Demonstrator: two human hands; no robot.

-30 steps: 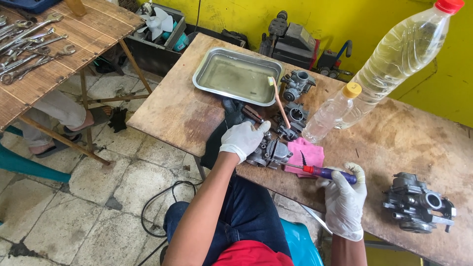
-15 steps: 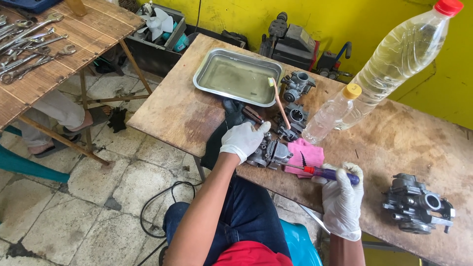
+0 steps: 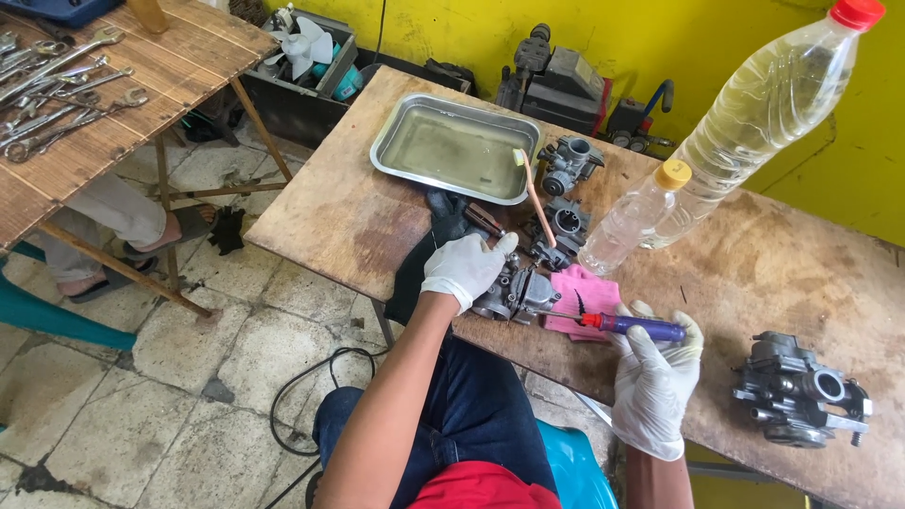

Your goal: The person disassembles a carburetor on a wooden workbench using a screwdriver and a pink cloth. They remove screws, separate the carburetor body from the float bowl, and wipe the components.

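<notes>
My left hand (image 3: 465, 267), in a white glove, grips a grey metal carburetor (image 3: 518, 292) that rests on the near edge of the wooden table (image 3: 339, 217). My right hand (image 3: 655, 377), also gloved, holds a screwdriver (image 3: 633, 326) with a purple and red handle; its shaft points left at the carburetor, over a pink cloth (image 3: 584, 297). A black glove or rag (image 3: 429, 247) lies under my left hand.
A metal tray (image 3: 452, 155) with liquid sits at the back, a toothbrush (image 3: 533, 193) leaning on its rim. Other carburetor parts (image 3: 564, 193), a small bottle (image 3: 632, 219), a large bottle (image 3: 764, 108), another carburetor (image 3: 801, 401) at right. Wrenches (image 3: 57, 94) lie on a side table; a person's legs beneath.
My right hand has shifted the screwdriver slightly toward the carburetor. My left hand stays on the carburetor.
</notes>
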